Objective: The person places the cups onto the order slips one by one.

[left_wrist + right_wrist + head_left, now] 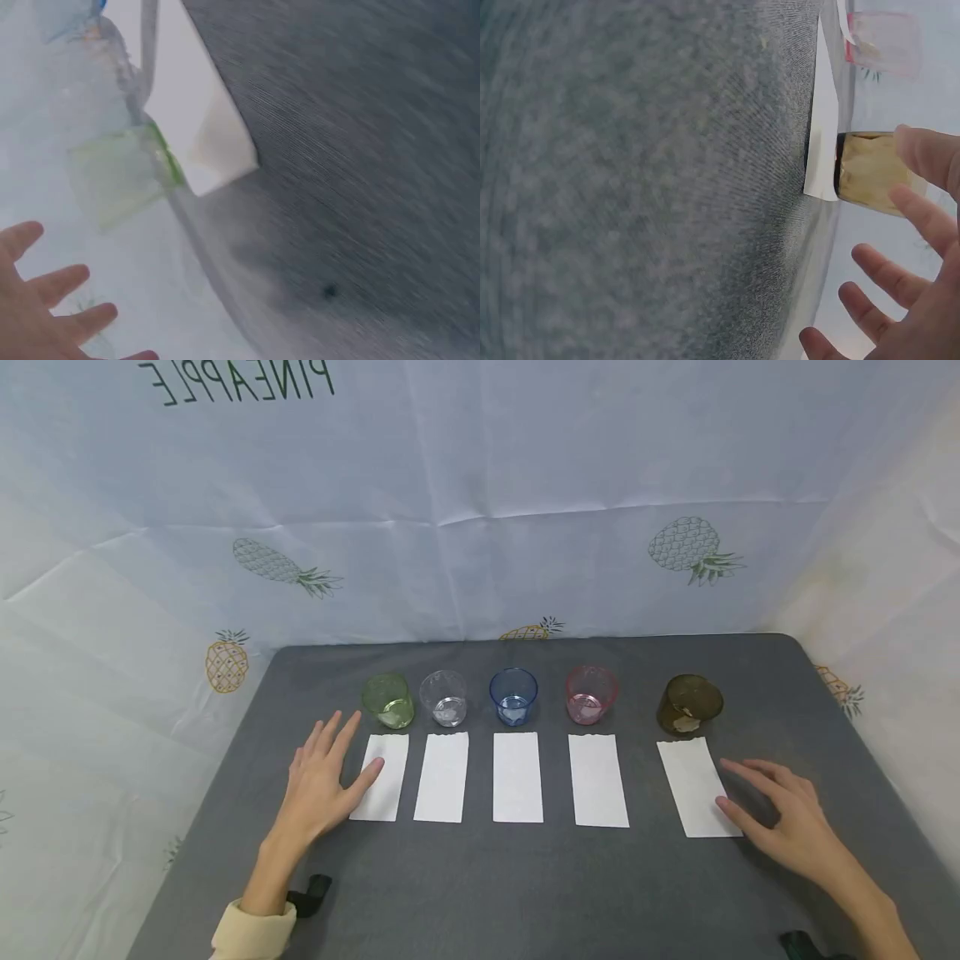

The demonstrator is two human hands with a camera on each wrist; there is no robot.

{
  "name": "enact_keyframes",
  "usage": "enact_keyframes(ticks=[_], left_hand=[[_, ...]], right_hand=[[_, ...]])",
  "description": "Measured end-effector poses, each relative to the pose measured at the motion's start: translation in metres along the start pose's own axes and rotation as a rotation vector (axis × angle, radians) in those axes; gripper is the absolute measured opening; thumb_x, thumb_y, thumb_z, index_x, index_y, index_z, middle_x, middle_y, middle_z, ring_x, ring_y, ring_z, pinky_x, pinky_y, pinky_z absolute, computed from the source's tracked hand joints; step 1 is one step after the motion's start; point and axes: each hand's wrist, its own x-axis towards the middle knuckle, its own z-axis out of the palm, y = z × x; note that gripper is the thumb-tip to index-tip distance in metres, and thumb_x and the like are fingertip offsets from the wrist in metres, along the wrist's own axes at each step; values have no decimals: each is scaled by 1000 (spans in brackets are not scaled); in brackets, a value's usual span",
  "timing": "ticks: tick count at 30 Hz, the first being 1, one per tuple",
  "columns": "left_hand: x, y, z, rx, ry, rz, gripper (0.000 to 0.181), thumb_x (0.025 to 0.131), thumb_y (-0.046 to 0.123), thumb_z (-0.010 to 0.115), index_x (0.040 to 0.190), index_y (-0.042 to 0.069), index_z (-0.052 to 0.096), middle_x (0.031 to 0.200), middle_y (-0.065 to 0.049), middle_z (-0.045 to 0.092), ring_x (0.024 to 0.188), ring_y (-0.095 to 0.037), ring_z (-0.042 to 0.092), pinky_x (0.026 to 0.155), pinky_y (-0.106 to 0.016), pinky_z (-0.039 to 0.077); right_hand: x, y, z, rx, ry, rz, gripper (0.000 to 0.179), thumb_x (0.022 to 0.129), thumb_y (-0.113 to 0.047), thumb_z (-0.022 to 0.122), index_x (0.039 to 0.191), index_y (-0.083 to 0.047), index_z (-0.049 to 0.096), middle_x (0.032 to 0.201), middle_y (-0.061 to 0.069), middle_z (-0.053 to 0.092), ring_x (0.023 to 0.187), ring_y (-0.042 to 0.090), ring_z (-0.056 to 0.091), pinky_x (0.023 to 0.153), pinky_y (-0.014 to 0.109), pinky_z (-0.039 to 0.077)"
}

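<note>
My left hand [318, 781], fingers spread, is over the left side of the table, its thumb overlapping the leftmost white paper strip [384, 785] in the head view. Behind that strip stands a green glass [388, 700]. On the right, my right hand [783, 814] hovers by the edge of the rightmost paper strip [696, 789], fingers apart and nothing held. A brown glass [690, 703] stands just behind this strip. In the right wrist view the brown glass [874, 169] appears beyond the spread fingers. The left wrist view shows the green glass [127, 172] past the fingertips.
Between the two outer glasses stand a clear glass [444, 697], a blue glass [513, 696] and a pink glass [592, 693]. Each has a white paper strip [517, 777] in front. A pineapple-printed cloth [465, 568] hangs behind the grey table [480, 893].
</note>
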Motion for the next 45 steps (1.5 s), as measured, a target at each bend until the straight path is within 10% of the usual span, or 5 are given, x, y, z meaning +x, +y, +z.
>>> enact_keyframes(ticks=[7, 13, 22, 45], left_hand=[[9, 18, 3, -69, 24, 51, 78, 95, 46, 67, 161, 22, 33, 166, -19, 30, 154, -48, 24, 109, -80, 26], [18, 36, 5, -180, 20, 83, 79, 95, 43, 68, 162, 23, 32, 168, -13, 30, 154, -42, 26, 106, -80, 31], [38, 73, 15, -346, 8, 148, 80, 93, 40, 70, 162, 22, 31, 167, -8, 31, 155, -34, 28, 112, -72, 33], [78, 156, 56, -649, -69, 319, 83, 87, 36, 75, 160, 23, 35, 158, -6, 43, 142, -30, 46, 114, -54, 44]], right_hand=[[0, 3, 0, 55, -27, 18, 64, 74, -7, 88, 134, -9, 66, 122, 21, 60, 122, -23, 23, 93, 64, 25], [0, 5, -2, 131, -63, 35, 67, 72, -2, 88, 135, -9, 65, 124, -20, 51, 123, -23, 26, 91, 65, 28], [2, 11, -1, 161, -149, 76, 61, 77, -5, 87, 134, -10, 66, 123, -29, 50, 118, -20, 34, 89, 5, 23], [-2, 18, 1, 200, -268, 179, 58, 83, -15, 85, 137, -16, 63, 130, 0, 44, 117, -15, 20, 83, 71, 28]])
